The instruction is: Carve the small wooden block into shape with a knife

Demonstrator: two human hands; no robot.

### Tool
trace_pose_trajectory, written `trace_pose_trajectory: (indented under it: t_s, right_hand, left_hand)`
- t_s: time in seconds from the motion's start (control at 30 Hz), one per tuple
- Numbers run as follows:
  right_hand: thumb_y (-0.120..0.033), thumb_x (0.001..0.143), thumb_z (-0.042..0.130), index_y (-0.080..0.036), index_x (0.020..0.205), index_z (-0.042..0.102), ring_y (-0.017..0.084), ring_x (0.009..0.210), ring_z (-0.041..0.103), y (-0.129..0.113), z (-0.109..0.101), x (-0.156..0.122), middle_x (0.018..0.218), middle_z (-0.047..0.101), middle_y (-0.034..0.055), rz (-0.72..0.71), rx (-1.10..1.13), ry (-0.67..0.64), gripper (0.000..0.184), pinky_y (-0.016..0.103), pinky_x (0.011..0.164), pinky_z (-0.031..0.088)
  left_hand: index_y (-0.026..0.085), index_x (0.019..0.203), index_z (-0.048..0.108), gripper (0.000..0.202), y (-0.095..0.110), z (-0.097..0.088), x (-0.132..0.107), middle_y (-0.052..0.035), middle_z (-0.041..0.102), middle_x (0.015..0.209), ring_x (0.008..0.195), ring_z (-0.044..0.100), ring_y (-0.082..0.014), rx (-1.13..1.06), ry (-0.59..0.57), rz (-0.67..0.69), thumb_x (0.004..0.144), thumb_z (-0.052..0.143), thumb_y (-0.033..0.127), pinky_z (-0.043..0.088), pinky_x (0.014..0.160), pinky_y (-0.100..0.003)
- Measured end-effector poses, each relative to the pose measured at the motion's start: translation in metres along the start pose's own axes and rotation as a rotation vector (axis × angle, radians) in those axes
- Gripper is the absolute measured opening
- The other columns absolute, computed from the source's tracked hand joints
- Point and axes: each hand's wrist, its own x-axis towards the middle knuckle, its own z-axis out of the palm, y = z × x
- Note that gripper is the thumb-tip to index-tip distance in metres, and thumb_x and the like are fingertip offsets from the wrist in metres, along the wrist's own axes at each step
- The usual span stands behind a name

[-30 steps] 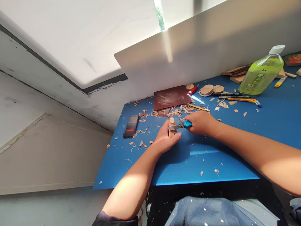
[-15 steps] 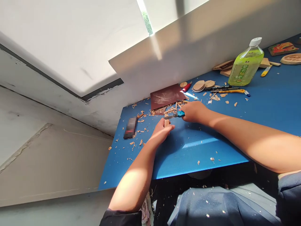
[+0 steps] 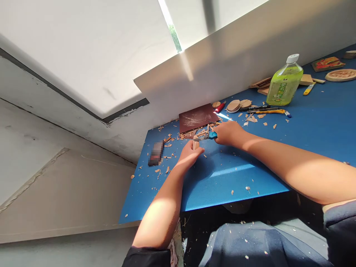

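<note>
My left hand (image 3: 190, 153) is closed round a small block of wood (image 3: 195, 145), held upright just above the blue table (image 3: 222, 187). In my right hand (image 3: 228, 132) is a utility knife with a teal handle (image 3: 213, 135). Its blade points left and lies at the top end of the block; whether it bites into the wood I cannot tell. Wood shavings (image 3: 204, 131) are heaped just behind the two hands. Beyond them lies a dark red sheet of sandpaper (image 3: 198, 118), dusted pale in the middle.
Left of my hands lies a dark blurred object (image 3: 156, 153). Behind my right hand are wooden discs (image 3: 234, 105), a red cutter (image 3: 220, 107), black pens and a yellow knife (image 3: 271, 111). A bottle of green liquid (image 3: 285, 82) stands at the back right, near carved wood pieces (image 3: 341, 75).
The knife blade has shifted slightly at the block's top, and a small chip now lies on the table beside my left hand. The camera view has tilted a little.
</note>
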Motion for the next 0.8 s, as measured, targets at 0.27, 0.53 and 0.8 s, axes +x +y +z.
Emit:
trace_pose_trajectory:
  t_s: [0.27,0.53,0.8]
  right_hand:
    - [-0.037,0.094,0.061,-0.021,0.121,0.082,0.037,0.111,0.077,-0.0036,-0.0005,0.0019,0.118,0.082,0.0201,0.080,0.021,0.002,0.038,0.043,0.089,0.058]
    - [-0.035,0.097,0.058,-0.021,0.125,0.081,0.039,0.110,0.078,-0.0084,0.0003,0.0034,0.123,0.081,0.0208,0.127,0.035,-0.014,0.039,0.049,0.092,0.058]
    - [-0.035,0.095,0.059,-0.021,0.124,0.082,0.037,0.110,0.077,-0.0073,-0.0010,0.0028,0.125,0.081,0.0203,0.154,0.000,-0.050,0.039,0.046,0.089,0.059]
  left_hand:
    - [0.021,0.103,0.061,0.035,0.0002,0.0065,0.0049,-0.0074,0.073,0.104,0.088,0.065,-0.0231,0.180,0.101,-0.026,0.082,0.076,0.044,0.042,0.074,-0.033]
    - [0.025,0.103,0.058,0.042,-0.0006,0.0043,0.0056,-0.0155,0.076,0.112,0.098,0.071,-0.0349,0.366,0.185,-0.079,0.082,0.078,0.055,0.044,0.077,-0.038]
    - [0.024,0.099,0.060,0.037,-0.0006,0.0017,0.0068,-0.0112,0.076,0.104,0.087,0.068,-0.0289,0.311,0.081,-0.070,0.083,0.076,0.052,0.041,0.073,-0.035]
